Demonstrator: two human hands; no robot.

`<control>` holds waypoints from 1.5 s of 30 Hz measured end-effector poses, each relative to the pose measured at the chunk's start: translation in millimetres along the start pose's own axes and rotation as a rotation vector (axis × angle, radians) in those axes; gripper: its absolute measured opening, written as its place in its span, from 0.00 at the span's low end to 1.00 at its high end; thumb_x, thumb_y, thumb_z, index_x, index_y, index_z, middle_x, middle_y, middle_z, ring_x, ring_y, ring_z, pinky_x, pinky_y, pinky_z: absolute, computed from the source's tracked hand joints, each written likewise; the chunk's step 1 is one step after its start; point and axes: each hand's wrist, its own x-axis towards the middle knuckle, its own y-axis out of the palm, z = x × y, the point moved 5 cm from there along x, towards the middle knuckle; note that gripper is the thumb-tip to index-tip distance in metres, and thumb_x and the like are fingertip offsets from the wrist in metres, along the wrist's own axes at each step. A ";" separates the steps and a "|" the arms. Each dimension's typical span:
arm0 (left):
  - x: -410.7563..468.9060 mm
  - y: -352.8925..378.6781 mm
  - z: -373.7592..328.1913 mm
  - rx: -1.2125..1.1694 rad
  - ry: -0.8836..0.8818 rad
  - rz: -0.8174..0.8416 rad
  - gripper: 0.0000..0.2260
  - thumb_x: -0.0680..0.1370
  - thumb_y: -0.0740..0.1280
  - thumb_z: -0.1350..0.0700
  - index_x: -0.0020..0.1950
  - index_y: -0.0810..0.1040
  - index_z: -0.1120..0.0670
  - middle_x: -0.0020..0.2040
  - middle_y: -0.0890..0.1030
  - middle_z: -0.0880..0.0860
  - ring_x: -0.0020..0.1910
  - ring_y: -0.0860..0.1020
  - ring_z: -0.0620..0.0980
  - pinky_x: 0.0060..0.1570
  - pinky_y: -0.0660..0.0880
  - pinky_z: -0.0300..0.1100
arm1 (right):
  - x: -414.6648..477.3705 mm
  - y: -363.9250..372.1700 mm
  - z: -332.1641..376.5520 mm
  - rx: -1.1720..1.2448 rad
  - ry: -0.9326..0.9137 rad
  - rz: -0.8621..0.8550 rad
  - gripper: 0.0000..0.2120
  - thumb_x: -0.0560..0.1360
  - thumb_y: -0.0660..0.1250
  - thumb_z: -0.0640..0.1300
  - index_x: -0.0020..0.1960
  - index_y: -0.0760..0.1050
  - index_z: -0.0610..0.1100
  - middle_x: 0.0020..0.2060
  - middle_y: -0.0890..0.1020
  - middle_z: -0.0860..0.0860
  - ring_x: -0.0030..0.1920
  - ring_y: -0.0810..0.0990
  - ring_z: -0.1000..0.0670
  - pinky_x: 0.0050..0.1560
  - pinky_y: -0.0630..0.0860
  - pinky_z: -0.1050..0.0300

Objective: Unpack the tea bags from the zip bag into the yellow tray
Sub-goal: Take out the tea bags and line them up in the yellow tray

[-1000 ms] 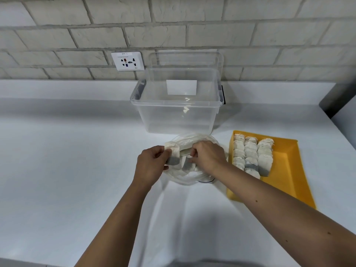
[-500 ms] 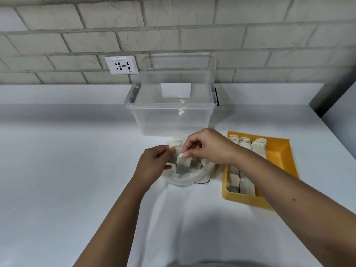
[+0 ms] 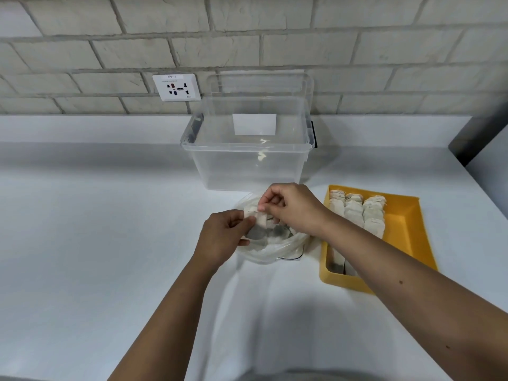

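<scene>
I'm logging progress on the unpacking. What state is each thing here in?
zip bag: open, lying on the counter, loose tea bags inside.
held tea bag: pinched between left hand and right hand, above the zip bag.
yellow tray: partly filled, three rows of tea bags on the side nearer the zip bag.
clear bin: uncovered.
wall socket: nothing plugged in.

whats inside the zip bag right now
Several tea bags lie in the zip bag, dark through its clear plastic. The left hand and right hand pinch one tea bag above its mouth. The hands hide part of the inside, so no count.
</scene>
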 end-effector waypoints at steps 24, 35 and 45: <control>6.2 -12.8 1.6 0.068 0.005 -0.119 0.08 0.78 0.70 0.55 0.44 0.84 0.57 0.42 0.84 0.59 0.42 0.82 0.55 0.45 0.83 0.45 | -3.9 4.1 -23.1 -0.321 -0.033 0.222 0.07 0.73 0.72 0.49 0.45 0.79 0.47 0.43 0.77 0.53 0.43 0.75 0.54 0.45 0.71 0.60; -18.4 41.4 -40.5 0.057 0.142 0.060 0.09 0.79 0.69 0.52 0.40 0.83 0.54 0.36 0.83 0.52 0.38 0.81 0.50 0.50 0.82 0.55 | -100.3 -125.2 -37.3 -0.186 0.074 -0.253 0.03 0.71 0.74 0.48 0.43 0.83 0.50 0.38 0.82 0.57 0.38 0.78 0.61 0.38 0.71 0.72; -13.1 104.7 -46.6 0.121 0.169 0.193 0.08 0.79 0.69 0.54 0.43 0.84 0.56 0.40 0.84 0.56 0.42 0.82 0.55 0.50 0.81 0.56 | -146.1 -122.2 -108.1 -0.274 0.376 -0.091 0.02 0.73 0.74 0.44 0.44 0.82 0.48 0.33 0.81 0.57 0.29 0.79 0.59 0.36 0.76 0.67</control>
